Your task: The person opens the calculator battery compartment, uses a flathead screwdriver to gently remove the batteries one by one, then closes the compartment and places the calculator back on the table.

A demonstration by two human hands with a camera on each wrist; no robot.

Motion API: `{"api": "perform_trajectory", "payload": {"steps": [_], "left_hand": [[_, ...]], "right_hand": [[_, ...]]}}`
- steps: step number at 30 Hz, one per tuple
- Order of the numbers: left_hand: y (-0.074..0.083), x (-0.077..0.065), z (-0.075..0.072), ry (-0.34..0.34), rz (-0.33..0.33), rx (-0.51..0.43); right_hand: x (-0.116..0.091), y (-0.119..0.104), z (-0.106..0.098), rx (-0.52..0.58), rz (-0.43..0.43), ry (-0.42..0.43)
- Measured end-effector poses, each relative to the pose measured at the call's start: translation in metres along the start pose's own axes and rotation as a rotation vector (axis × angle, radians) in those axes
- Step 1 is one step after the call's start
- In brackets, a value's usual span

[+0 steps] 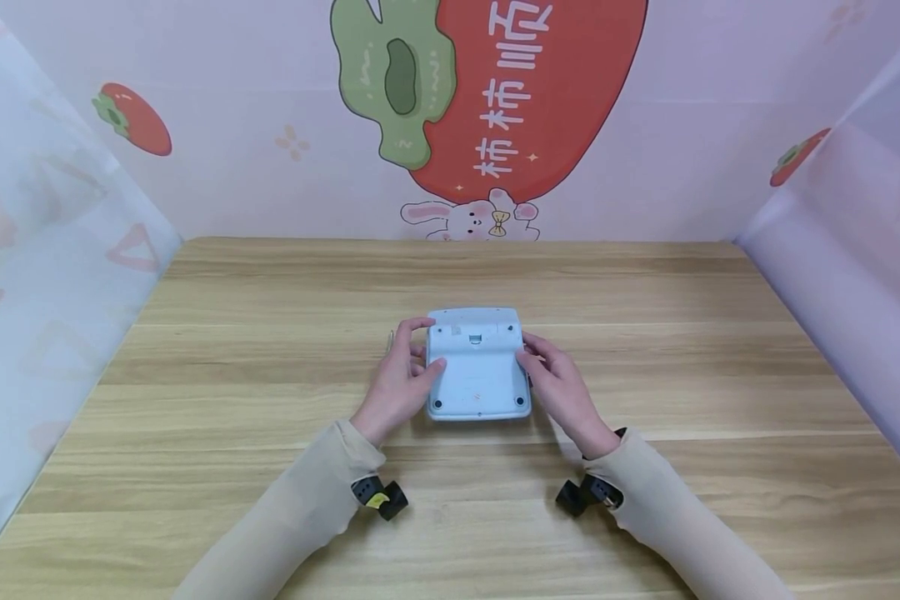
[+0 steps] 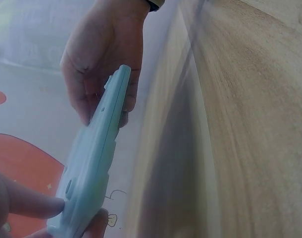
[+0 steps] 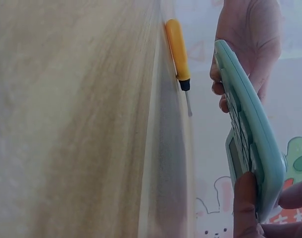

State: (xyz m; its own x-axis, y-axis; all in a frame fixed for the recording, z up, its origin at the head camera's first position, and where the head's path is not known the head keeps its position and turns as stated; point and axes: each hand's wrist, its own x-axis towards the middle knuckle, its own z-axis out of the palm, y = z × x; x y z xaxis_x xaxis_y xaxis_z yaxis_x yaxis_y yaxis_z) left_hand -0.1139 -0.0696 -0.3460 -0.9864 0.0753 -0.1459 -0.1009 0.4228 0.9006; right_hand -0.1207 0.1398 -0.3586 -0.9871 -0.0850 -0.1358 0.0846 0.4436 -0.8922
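A light blue calculator (image 1: 480,379) is held between both hands above the table, its back with the battery cover turned up towards the head view. My left hand (image 1: 399,385) grips its left edge, thumb on the back and a finger at the upper corner. On the opposite edge my right hand (image 1: 562,390) pinches it, thumb on the back and fingers underneath. In the right wrist view the keys of the calculator (image 3: 255,124) face down, with the tilted display beyond. A screwdriver (image 3: 177,52) with an orange handle lies on the table near the left hand, mostly hidden in the head view.
The wooden table (image 1: 270,292) carries the work. A printed backdrop (image 1: 247,50) with persimmons and a rabbit stands behind it, and pale side sheets flank it. Each wrist wears a black strap with a small camera (image 1: 393,500).
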Motion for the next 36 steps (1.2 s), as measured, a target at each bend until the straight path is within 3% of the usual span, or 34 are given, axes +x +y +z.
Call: {"api": "perform_trajectory", "payload": {"steps": [14, 36], "left_hand": [[-0.0044, 0.004, -0.0025, 0.018, 0.065, 0.108], [-0.0079, 0.0064, -0.0025, -0.02, 0.027, 0.21]], "right_hand": [[0.0009, 0.0042, 0.0009, -0.087, 0.021, -0.008], [0.0034, 0.0087, -0.0013, -0.127, 0.051, -0.036]]}}
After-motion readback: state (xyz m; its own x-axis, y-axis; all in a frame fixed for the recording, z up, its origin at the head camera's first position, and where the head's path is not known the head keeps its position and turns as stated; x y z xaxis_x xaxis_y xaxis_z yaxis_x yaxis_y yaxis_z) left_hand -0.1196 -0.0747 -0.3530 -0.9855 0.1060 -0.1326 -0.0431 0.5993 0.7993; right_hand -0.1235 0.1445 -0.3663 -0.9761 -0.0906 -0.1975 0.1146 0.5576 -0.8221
